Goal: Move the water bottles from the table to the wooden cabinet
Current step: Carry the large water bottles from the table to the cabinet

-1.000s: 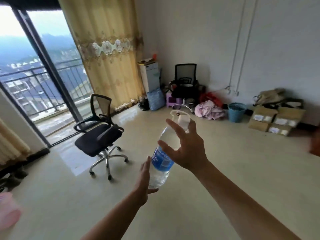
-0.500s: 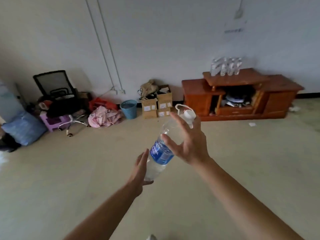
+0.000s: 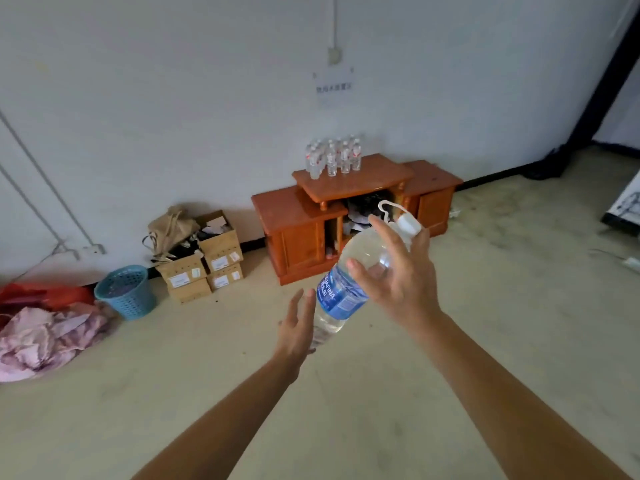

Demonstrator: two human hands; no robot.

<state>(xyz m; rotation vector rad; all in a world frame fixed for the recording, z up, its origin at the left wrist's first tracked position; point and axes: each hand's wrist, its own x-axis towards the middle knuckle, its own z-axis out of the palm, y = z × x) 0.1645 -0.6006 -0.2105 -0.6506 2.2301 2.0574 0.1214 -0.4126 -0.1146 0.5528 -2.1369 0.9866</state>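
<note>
A large clear water bottle (image 3: pixel 341 299) with a blue label and white cap is tilted in the air in front of me. My right hand (image 3: pixel 398 282) grips its upper part, fingers curled round the shoulder below the cap. My left hand (image 3: pixel 298 327) supports the bottle's lower end with straight fingers. The wooden cabinet (image 3: pixel 346 216) stands against the far wall, straight ahead across the floor. Several small water bottles (image 3: pixel 332 155) stand in a cluster on its raised top shelf. The table is out of view.
Left of the cabinet sit stacked cardboard boxes (image 3: pixel 204 265) with a tan bag, a blue basket (image 3: pixel 126 292) and a pink cloth heap (image 3: pixel 45 337). A white object (image 3: pixel 623 206) lies at the right edge. Bare floor stretches between me and the cabinet.
The view has swung right, from the window and office chair to the cabinet, which is now centred and closer. Both hands keep the same hold on the big bottle.
</note>
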